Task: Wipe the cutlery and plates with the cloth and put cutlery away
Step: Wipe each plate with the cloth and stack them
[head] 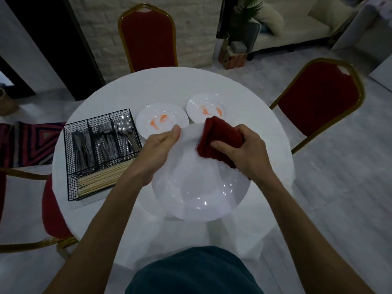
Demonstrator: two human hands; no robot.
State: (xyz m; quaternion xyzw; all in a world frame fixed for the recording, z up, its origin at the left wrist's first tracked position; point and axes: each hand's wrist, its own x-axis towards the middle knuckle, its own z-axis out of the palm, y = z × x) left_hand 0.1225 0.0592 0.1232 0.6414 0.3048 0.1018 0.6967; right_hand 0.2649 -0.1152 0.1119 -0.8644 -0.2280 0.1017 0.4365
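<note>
Nearest: a large white plate (199, 187) is held over the near side of the white tabletop (161, 85). It is tilted toward the wearer and apparently lifted clear. No mark is visible on it.

The left hand (157, 149) clamps the plate rim at about 10 o'clock, thumb on the upper face, fingers hidden underneath. Judged purpose: to brace the plate against wiping pressure and allow it to be turned.

The right hand (241, 149) is closed round a folded dark red cloth (218, 136), fingers wrapped over the fold. The cloth lies on the rim at about 1 o'clock. The fold probably serves as a firm pad. The hands are apart, on opposite sides of the plate.

Step in hand, judged: wiping the rim of this plate.

Beyond lie two smaller plates with orange fish figures, flat and side by side. One (161, 119) is at 11 o'clock from the held plate, the other (203, 107) at 12 o'clock. Whether they touch, or are wiped yet, cannot be told.

At 9 o'clock on the tabletop stands a black wire basket (96, 118). Its far compartments hold knives (81, 149), forks (104, 143) and spoons (125, 128). Chopsticks (101, 179) lie crosswise in the near one. No loose cutlery shows, so that part looks done.

Farthest: red chairs with gold frames at 12 o'clock (146, 37) and 3 o'clock (318, 98).
</note>
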